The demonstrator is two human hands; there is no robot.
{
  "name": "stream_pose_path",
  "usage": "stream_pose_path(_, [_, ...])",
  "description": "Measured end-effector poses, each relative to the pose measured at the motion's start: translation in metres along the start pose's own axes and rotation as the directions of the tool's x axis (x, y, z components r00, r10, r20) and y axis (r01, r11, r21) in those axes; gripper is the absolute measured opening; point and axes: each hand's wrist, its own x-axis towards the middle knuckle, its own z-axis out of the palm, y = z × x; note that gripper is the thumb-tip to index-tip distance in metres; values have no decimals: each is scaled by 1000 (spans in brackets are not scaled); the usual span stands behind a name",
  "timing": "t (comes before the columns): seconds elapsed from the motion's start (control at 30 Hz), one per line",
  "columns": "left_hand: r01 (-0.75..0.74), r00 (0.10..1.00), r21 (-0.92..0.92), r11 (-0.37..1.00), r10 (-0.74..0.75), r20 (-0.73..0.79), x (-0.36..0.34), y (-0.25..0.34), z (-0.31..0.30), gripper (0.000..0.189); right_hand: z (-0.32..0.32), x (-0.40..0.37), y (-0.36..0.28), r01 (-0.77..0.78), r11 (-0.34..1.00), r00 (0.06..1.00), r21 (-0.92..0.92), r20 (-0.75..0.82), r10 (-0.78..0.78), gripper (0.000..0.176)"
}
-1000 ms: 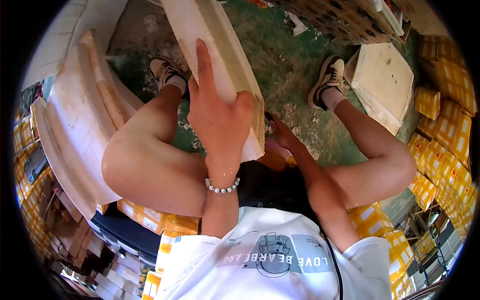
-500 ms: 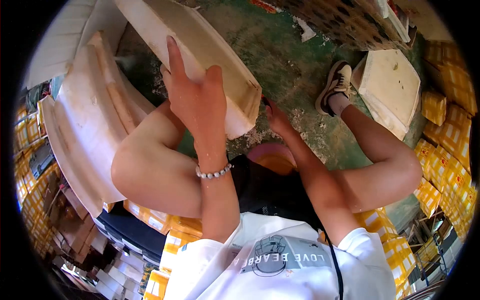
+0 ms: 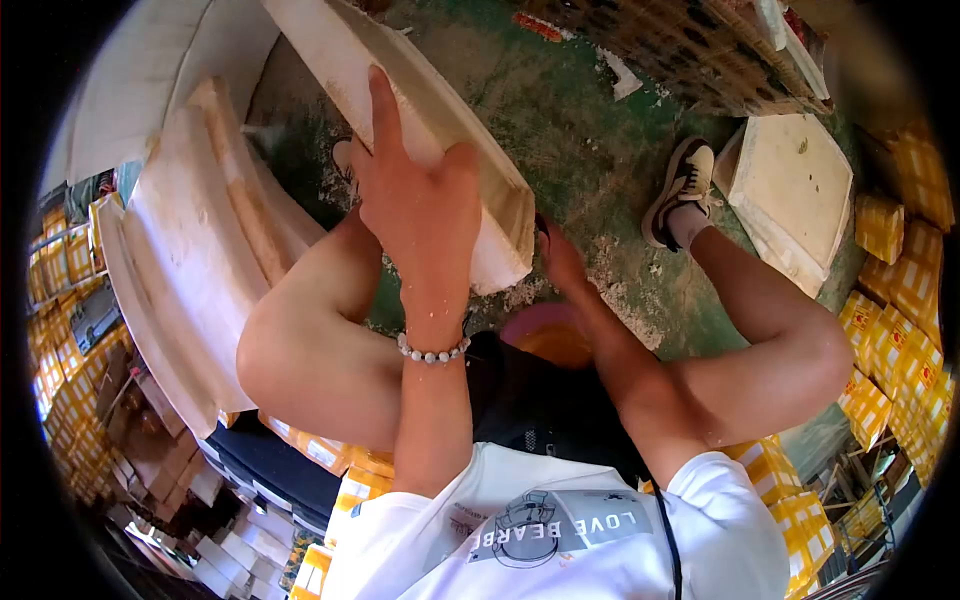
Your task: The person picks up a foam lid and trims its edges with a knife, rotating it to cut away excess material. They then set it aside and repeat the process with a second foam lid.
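A long white foam box [image 3: 505, 210] with raised edges slants over my lap, its near end toward my body. My left hand [image 3: 420, 200], with a bead bracelet at the wrist, grips its side; the index finger lies stretched along the foam and the other fingers are mostly hidden. Just right of the box's near end, my right hand [image 3: 565, 262] is closed round a small dark thing, too hidden to name. Below the hands, a pink basin [image 3: 540, 322] shows partly between my thighs.
More white foam boxes [image 3: 190, 220] stand at the left beside my knee. A pale foam piece [image 3: 792, 190] lies beyond my shoe [image 3: 683, 190] at the right. White crumbs dot the green floor [image 3: 590, 110]. Yellow-taped boxes [image 3: 905, 300] are stacked at the far right.
The view has shifted slightly. The foam box has tilted, so less of its inside shows. My right hand has moved a little toward my body.
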Motion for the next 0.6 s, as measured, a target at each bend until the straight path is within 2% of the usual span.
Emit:
stream_pose_path(0.03, [0, 1000, 3, 1000, 0, 2, 1, -1, 2, 86, -2, -1, -9, -90, 996, 995, 2, 53, 90, 52])
stream_pose_path(0.07, [-46, 999, 33, 998, 47, -25, 0, -4, 3, 86, -11, -6, -28, -99, 995, 993, 5, 61, 99, 52])
stream_pose_path(0.1, [-92, 994, 62, 994, 95, -52, -1, -6, 4, 87, -29, -8, -53, -282, 959, 943, -11, 182, 279, 51])
stream_pose_path(0.13, [-89, 994, 61, 994, 93, -52, 0, -6, 3, 87, -39, -6, -66, -446, 894, 850, -51, 291, 440, 51])
stream_pose_path(0.17, [-66, 997, 56, 996, 69, -44, 1, -4, 2, 87, -34, -4, -47, -445, 894, 850, -51, 290, 440, 51])
stream_pose_path(0.2, [-43, 998, 52, 998, 45, -34, 1, -3, 1, 87, -26, -3, -15, -285, 956, 928, 72, 268, 257, 51])
stream_pose_path(0.23, [-43, 998, 52, 998, 45, -35, 1, -3, 1, 87, -30, -3, -19, -109, 976, 972, 189, 224, 65, 52])
stream_pose_path(0.27, [-10, 1000, 29, 1000, 11, -28, 2, -3, 0, 88, -35, -1, -23, -107, 976, 972, 189, 227, 63, 52])
stream_pose_path(0.33, [33, 999, 16, 999, -33, -22, 1, -6, -1, 89, -47, -5, -34, -210, 977, 935, 40, 299, 189, 54])
stream_pose_path(0.43, [-39, 998, 33, 999, 41, -54, 1, -12, 0, 90, -28, 6, -11, -136, 988, 957, 72, 266, 113, 56])
stream_pose_path(0.53, [-64, 995, 17, 998, 65, -72, 5, -14, -3, 89, -18, 29, -8, -181, 983, 944, 15, 284, 169, 58])
stream_pose_path(0.57, [-80, 995, -31, 996, 78, -64, 10, -17, -4, 88, -16, 29, -8, -186, 982, 943, 17, 282, 174, 58])
stream_pose_path(0.6, [-91, 995, -79, 993, 87, -54, 11, -19, -4, 87, -14, 26, -8, -123, 992, 965, 32, 237, 112, 57])
